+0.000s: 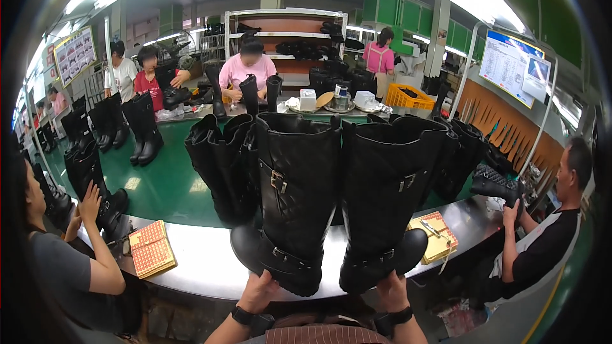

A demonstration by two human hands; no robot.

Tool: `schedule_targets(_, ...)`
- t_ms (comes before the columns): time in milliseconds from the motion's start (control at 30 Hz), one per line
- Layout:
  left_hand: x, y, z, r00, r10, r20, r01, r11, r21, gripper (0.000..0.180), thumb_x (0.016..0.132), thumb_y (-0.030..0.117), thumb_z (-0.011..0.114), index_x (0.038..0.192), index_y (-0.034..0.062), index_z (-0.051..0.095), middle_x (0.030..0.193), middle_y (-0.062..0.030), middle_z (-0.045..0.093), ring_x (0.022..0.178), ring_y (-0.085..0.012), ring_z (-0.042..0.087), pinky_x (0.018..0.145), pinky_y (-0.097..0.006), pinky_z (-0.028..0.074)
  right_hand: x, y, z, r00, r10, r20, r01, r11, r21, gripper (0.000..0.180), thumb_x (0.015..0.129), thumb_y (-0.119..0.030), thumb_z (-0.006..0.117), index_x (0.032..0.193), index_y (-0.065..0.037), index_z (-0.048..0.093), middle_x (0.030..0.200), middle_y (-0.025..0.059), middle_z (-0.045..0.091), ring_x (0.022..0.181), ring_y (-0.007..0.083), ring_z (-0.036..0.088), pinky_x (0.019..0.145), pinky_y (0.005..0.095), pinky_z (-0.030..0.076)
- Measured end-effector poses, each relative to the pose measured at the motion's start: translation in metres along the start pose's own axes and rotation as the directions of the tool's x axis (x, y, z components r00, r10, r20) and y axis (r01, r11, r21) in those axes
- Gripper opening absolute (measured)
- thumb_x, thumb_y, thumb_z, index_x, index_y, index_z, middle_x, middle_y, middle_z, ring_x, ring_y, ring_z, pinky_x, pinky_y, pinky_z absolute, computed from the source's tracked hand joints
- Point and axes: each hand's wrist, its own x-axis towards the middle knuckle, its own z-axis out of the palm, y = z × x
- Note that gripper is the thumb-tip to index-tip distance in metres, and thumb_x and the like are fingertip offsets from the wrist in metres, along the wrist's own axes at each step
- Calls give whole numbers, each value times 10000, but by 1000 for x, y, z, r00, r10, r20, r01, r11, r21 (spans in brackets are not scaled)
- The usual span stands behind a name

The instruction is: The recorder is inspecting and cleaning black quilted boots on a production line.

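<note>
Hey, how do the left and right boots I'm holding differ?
The left boot points its toe left; the right boot points its toe right. The left boot's upper buckle sits toward its shaft's left side, the right boot's upper buckle toward the right. Both are tall, black and upright.

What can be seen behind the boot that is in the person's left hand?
Behind that boot, more black boots show toward the left, upright on the green work surface. It covers part of them, so I cannot tell how many stand there.
</note>
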Motion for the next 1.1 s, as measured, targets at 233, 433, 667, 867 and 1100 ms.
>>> schedule_targets(233, -3, 23, -14, 993, 79, -92, -71, 993, 91, 612, 941, 368, 659, 1413, 65, 413, 1345, -61, 567, 1234, -262, 556, 1035, -469, 438, 1, -27, -12, 996, -90, -22, 87, 991, -104, 501, 922, -83, 667, 1380, -65, 463, 1304, 84, 587, 1191, 280, 596, 997, 476, 506)
schedule_targets(433, -2, 28, -9, 988, 115, -101, -105, 990, 96, 599, 943, 349, 660, 1408, 58, 419, 1337, -61, 571, 1227, -255, 554, 1034, -456, 433, 2, -23, -13, 992, -105, 72, 113, 987, -111, 412, 969, -109, 590, 1370, -79, 499, 1302, 80, 612, 1203, 285, 595, 1035, 483, 469)
schedule_targets(667, 0, 14, -10, 996, 64, -63, -60, 997, 55, 580, 976, 337, 609, 1440, 67, 387, 1386, -67, 543, 1260, -256, 534, 1052, -457, 422, 4, -8, -11, 996, -21, 87, 24, 999, -38, 461, 975, -92, 573, 1411, -50, 427, 1363, 109, 549, 1240, 302, 563, 1059, 501, 447)
schedule_targets(867, 2, 17, 12, 995, 80, -68, -75, 995, 64, 599, 986, 339, 592, 1468, 73, 356, 1408, -57, 527, 1283, -252, 516, 1085, -457, 398, 4, -4, 2, 996, -18, 82, 20, 1000, -23, 476, 991, -98, 544, 1445, -61, 404, 1392, 103, 533, 1272, 287, 541, 1081, 470, 435)
schedule_targets(1100, 24, 16, 40, 977, 102, -187, -95, 994, 47, 582, 1007, 413, 534, 1462, 81, 386, 1400, -63, 541, 1281, -224, 516, 1075, -410, 404, 21, 4, 34, 1000, 22, -13, -20, 994, 107, 446, 1006, -201, 568, 1422, -92, 450, 1395, 71, 546, 1264, 252, 541, 1093, 444, 425)
